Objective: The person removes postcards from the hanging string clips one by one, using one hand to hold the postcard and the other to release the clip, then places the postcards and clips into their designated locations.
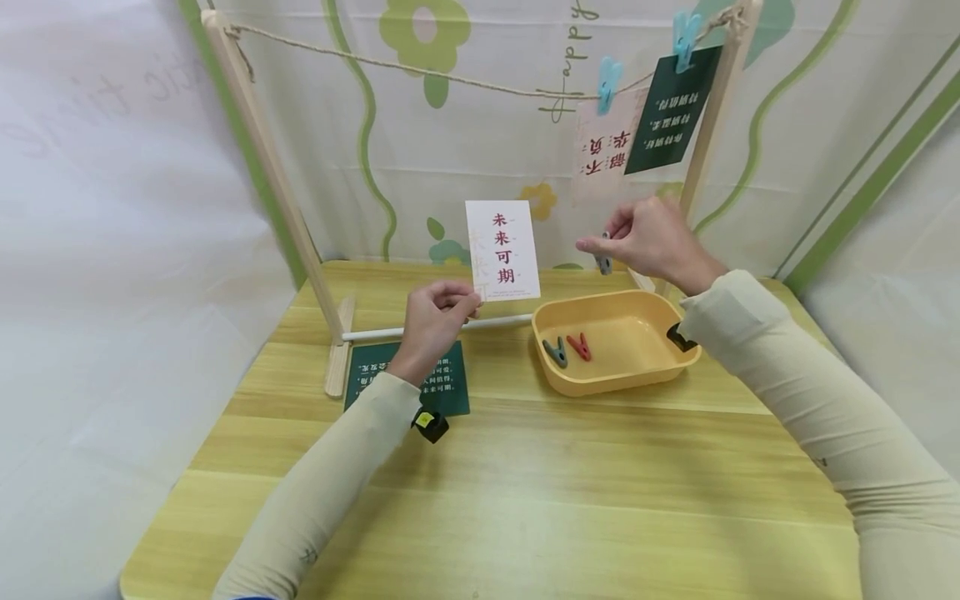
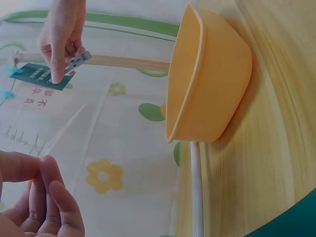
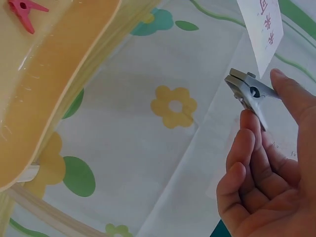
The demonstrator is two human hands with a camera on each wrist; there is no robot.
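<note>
My left hand [image 1: 437, 321] pinches a white card [image 1: 504, 250] with red characters by its lower left corner, holding it upright below the rope. In the left wrist view the card appears edge-on at the left fingertips [image 2: 47, 163]. My right hand [image 1: 656, 242] pinches a grey clothespin [image 1: 603, 257] by its handles, above the yellow basin [image 1: 617, 383]. The right wrist view shows the grey clothespin [image 3: 249, 91] between thumb and fingers. Inside the basin lie a dark green clothespin [image 1: 556, 352] and a red clothespin [image 1: 579, 346].
A rope [image 1: 420, 68] sags between two wooden posts [image 1: 273, 175]. Blue clothespins [image 1: 609, 83] hold a pale card [image 1: 600, 154] and a dark green card [image 1: 673, 112] at its right end. Another green card [image 1: 450, 404] lies on the table near a white rod [image 1: 495, 322].
</note>
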